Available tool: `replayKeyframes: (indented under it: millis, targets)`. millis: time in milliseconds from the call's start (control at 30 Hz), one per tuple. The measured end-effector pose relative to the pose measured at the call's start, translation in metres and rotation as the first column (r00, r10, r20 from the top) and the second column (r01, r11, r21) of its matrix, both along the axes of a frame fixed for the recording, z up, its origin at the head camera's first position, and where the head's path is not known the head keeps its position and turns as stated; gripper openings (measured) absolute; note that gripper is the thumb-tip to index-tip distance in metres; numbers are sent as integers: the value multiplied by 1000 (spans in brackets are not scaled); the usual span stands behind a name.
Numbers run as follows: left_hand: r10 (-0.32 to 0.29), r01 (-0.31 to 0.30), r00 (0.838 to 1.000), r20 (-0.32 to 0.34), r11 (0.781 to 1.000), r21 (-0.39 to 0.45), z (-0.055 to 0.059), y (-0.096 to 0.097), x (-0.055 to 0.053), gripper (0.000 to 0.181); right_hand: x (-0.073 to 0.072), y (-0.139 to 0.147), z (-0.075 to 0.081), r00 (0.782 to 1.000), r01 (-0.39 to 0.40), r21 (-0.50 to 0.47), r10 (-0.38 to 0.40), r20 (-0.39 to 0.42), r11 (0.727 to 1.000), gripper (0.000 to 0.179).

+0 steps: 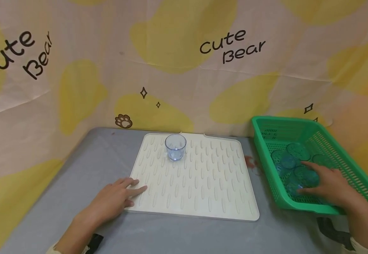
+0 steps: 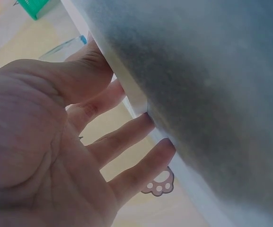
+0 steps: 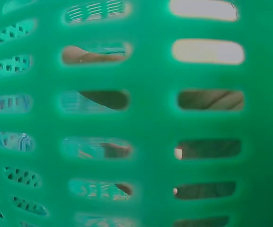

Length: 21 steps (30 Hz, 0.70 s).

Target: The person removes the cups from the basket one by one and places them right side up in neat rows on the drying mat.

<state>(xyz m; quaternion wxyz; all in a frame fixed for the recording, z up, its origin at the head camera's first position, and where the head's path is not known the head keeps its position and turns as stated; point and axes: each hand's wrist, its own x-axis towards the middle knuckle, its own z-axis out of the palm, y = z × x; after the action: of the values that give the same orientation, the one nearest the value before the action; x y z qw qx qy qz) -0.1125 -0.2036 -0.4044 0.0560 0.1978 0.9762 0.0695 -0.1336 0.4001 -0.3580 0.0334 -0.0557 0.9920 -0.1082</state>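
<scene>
My left hand (image 1: 115, 197) rests at the left edge of a cream ribbed drying mat (image 1: 200, 190), fingers spread. In the left wrist view its fingertips touch the mat's edge. A clear bluish glass (image 1: 175, 150) stands upright on the mat's far left part. On the right, my right hand (image 1: 334, 185) reaches into a green plastic basket (image 1: 267, 169), thumb and index finger extended on either side of a glass (image 1: 306, 175). Several similar glasses lie around it in the basket. The right wrist view is mostly the slotted basket wall (image 3: 150, 118), with parts of the hand showing through.
The mat and basket lie on a grey tabletop (image 1: 114, 155). A printed cloth (image 1: 184, 81) with yellow patches hangs behind and beside it. The basket's raised rim surrounds the glasses, and a dark strap (image 1: 333, 233) shows below the basket's near side.
</scene>
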Motion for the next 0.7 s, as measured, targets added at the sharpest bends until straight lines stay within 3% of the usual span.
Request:
replayKeyframes:
  millis: [167, 333, 533, 700]
  targets:
    - [2, -2, 1000, 4, 1000, 4, -1, -1, 1, 56, 2, -1, 1, 996, 72, 18, -73, 57, 997, 108]
    - [2, -1, 1000, -6, 1000, 11, -2, 0, 1, 57, 4, -2, 4, 991, 121, 14, -122, 57, 993, 108]
    - [-13, 14, 1000, -21, 1000, 19, -4, -1, 1, 56, 5, -5, 9, 988, 144, -2, -143, 48, 990, 103]
    - [-6, 6, 1000, -11, 1000, 17, -3, -3, 1, 56, 4, -9, 13, 990, 119, -53, -114, 78, 992, 99]
